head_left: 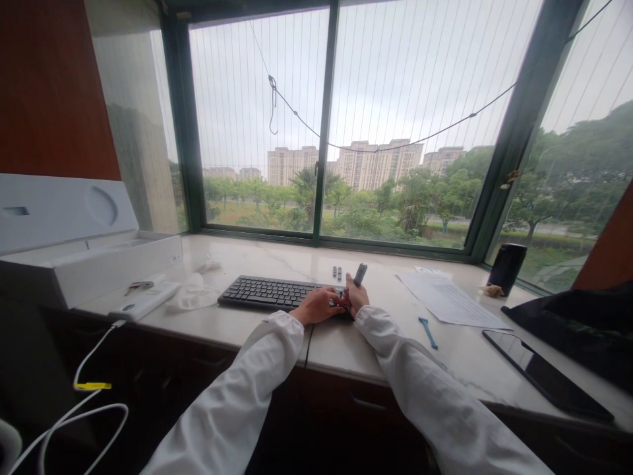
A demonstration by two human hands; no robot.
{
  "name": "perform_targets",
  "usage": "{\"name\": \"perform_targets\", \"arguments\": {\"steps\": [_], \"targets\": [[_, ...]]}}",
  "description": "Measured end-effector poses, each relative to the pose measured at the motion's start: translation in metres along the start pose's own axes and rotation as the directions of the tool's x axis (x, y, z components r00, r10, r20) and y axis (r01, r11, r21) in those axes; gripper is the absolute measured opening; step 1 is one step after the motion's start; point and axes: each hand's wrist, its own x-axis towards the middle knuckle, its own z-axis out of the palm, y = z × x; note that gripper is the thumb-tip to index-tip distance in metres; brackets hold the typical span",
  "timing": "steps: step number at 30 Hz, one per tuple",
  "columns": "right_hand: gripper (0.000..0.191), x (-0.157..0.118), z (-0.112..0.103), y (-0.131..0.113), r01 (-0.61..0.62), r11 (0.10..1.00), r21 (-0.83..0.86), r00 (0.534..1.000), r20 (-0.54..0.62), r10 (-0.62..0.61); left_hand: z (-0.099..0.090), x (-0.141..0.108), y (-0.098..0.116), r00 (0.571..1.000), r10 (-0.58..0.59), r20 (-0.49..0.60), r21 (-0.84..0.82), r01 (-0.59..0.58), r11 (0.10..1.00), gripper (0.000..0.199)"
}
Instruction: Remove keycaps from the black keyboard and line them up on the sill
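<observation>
A dark keyboard (271,293) lies on the pale counter in front of me. My left hand (319,305) is over its right part, with its fingers bent together at the keys beside my other hand. Whatever those fingertips pinch is hidden. My right hand (356,297) is closed around a dark grey stick-like tool (361,273), its wide end pointing up and its lower end out of sight at the keyboard's right end. Several small loose keycaps (337,272) sit just behind the keyboard.
To the right are a small blue tool (428,333), printed sheets (450,300), a phone (546,376), a black cylinder (508,269) and black fabric (583,323). On the left stand an open white box (119,264), a white power strip (146,300) with keys, and crumpled clear plastic (195,293).
</observation>
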Motion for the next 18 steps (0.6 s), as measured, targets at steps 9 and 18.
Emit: {"name": "perform_targets", "arguments": {"steps": [9,18], "targets": [[0.045,-0.017,0.003,-0.004,0.158,0.986,-0.056,0.961,0.237,-0.14,-0.001,0.003,-0.001,1.0,-0.012,0.025,-0.068,0.014,0.998,0.023],[0.043,-0.026,-0.001,-0.001,0.389,0.886,-0.252,0.894,0.337,-0.296,0.004,0.006,-0.006,0.999,-0.011,0.036,-0.102,0.014,0.995,0.023]]}}
